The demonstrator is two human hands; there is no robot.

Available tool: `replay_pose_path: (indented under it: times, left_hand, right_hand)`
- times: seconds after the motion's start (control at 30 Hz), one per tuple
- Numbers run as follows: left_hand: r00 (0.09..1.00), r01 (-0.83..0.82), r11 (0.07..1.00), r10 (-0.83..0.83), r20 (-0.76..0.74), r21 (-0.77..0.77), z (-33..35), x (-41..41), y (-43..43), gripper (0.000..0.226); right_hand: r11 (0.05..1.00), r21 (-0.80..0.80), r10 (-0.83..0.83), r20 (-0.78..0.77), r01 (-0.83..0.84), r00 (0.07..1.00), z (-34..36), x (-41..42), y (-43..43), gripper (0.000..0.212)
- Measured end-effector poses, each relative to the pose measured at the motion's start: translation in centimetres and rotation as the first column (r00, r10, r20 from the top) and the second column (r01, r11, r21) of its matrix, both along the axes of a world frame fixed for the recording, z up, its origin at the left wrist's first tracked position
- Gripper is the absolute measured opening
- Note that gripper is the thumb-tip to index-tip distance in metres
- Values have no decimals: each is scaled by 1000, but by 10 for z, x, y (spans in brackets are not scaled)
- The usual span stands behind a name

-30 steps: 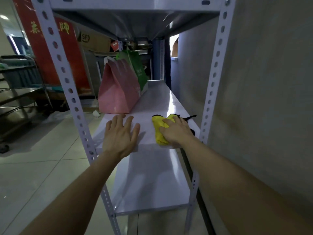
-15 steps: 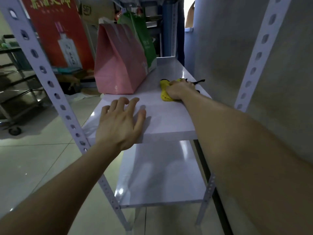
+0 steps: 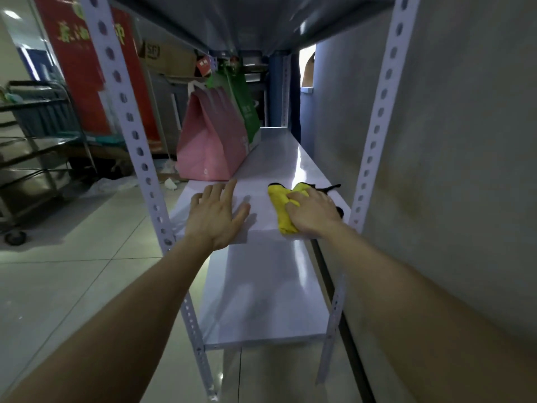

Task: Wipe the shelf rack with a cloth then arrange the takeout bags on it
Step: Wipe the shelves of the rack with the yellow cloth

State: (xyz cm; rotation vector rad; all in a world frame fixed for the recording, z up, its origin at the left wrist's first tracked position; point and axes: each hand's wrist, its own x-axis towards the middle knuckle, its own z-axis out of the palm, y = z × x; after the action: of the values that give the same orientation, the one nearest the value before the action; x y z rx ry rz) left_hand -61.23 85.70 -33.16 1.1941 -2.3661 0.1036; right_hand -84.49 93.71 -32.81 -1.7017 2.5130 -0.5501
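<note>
A white metal shelf rack (image 3: 290, 158) with perforated posts stands against a grey wall. On its middle shelf my right hand (image 3: 313, 212) presses a yellow cloth (image 3: 278, 199) flat near the front right corner; a black edge of the cloth shows past my fingers. My left hand (image 3: 216, 216) rests flat on the same shelf, fingers spread, just in front of a pink takeout bag (image 3: 209, 141). A green takeout bag (image 3: 247, 103) stands behind the pink one.
A lower shelf (image 3: 261, 301) lies under my arms and another shelf hangs overhead. The grey wall (image 3: 450, 170) runs close along the right. A steel trolley (image 3: 32, 158), a red banner (image 3: 87, 68) and cardboard boxes stand at the left on the tiled floor.
My right hand has drawn the yellow cloth back toward the shelf's front edge. The view has tilted up and back. My left hand stays flat on the shelf.
</note>
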Motion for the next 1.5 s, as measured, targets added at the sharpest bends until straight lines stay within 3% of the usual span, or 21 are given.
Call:
replay_pose_path:
  times: [0.13,0.23,0.37,0.47,0.63,0.8,0.93,1.1,1.37,1.5]
  left_hand:
    - [985,72,967,-108,-137,-246,16,39,24,41]
    - [956,-41,944,-58,-287,-327,17,78,32,17]
    - [804,-259,948,107,-585,-183,13,108,29,31]
    - [685,-191,975,49,-727,-114,20,112,12,58]
    - [691,-74,981,-78,-719,-178,39,93,-20,83]
    - [693,-55,958,-165,-702,-280,29,83,-37,76]
    - [692,-145,940,-127,-711,-309,17,76,-41,74]
    - [711,-214,921,-82,-698,-326,18,75,-41,72]
    - [743,-235,923,-33,-668,-306,24,77,-29,72]
    - [758,-267,930,41,-650,-252,24,79,-26,70]
  right_hand:
    - [1000,24,5,-16,-5,1000,-1,23,-5,66]
    - [996,31,87,-36,-86,996,-2,69,-15,74]
    - [978,35,207,-41,-206,977,2,130,-31,64]
    - [974,43,223,-28,-222,974,2,136,-41,61]
    - [969,33,244,-41,-243,969,-2,129,-67,51]
    - [965,43,262,-38,-260,964,0,133,-108,77]
    - [970,35,243,-55,-241,969,-1,142,-150,67]
    - [966,24,257,-80,-256,963,0,150,-164,70]
    - [929,5,368,-131,-371,920,2,176,-109,53]
    - [917,-14,393,-121,-398,911,-5,177,-89,64]
